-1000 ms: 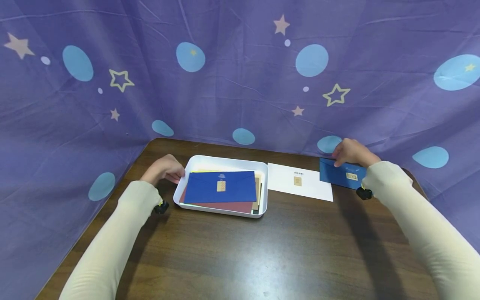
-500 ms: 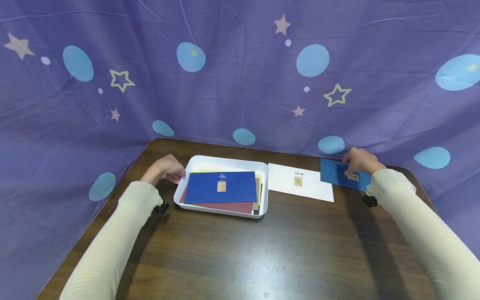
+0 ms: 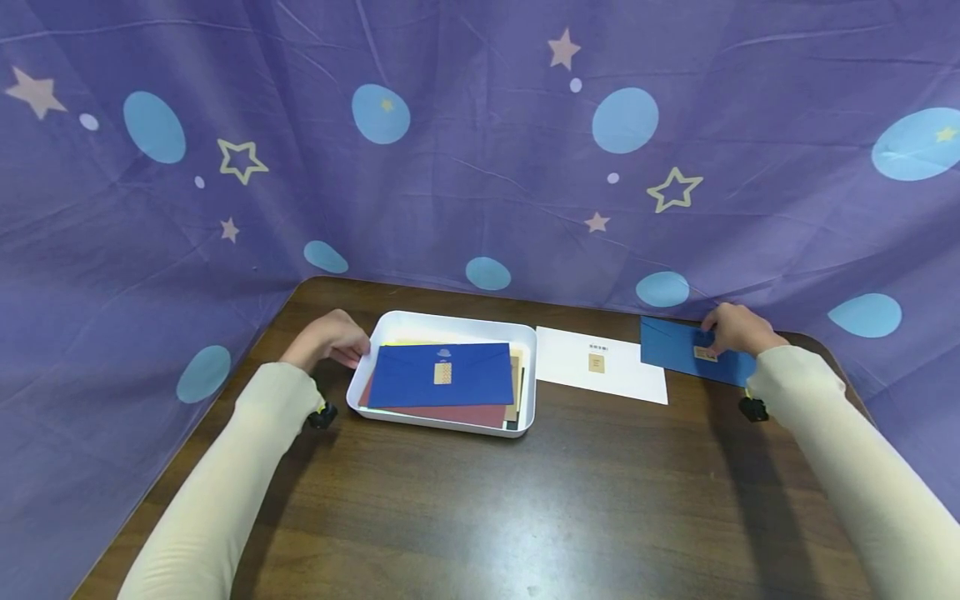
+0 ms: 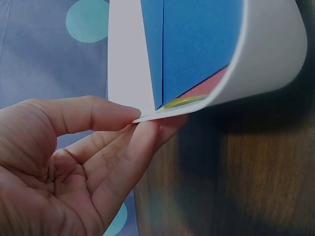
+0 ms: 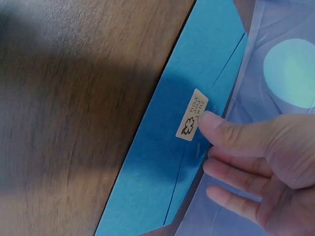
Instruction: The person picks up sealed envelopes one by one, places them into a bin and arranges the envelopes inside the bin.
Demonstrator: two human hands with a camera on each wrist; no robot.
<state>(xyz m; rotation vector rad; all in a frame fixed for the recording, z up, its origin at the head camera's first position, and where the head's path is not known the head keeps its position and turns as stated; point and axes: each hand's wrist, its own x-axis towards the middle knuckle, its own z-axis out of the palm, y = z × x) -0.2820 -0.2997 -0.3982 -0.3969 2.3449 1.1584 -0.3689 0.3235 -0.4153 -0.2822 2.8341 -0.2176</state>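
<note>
In the head view my left hand [image 3: 335,338] pinches the left rim of a white tray [image 3: 530,400]. The left wrist view shows its thumb over the rim and its fingers under it. A dark blue envelope [image 3: 480,375] with a gold patterned sticker lies on top in the tray, over a red one [image 3: 450,412]. My right hand [image 3: 738,329] is over the lighter blue envelope [image 3: 667,343] at the table's right back. In the right wrist view its thumb is at the tan sticker [image 5: 189,123], its other fingers by the far edge. Whether they touch the envelope is unclear.
A white envelope [image 3: 562,358] with a tan sticker lies between the tray and the lighter blue envelope. All rest on a brown wooden table [image 3: 450,517]. A purple cloth [image 3: 480,167] with stars and ovals hangs behind the table's back edge.
My right hand has shifted right along the lighter blue envelope, from its left part to its sticker. That envelope, the left hand and the tray stay in place.
</note>
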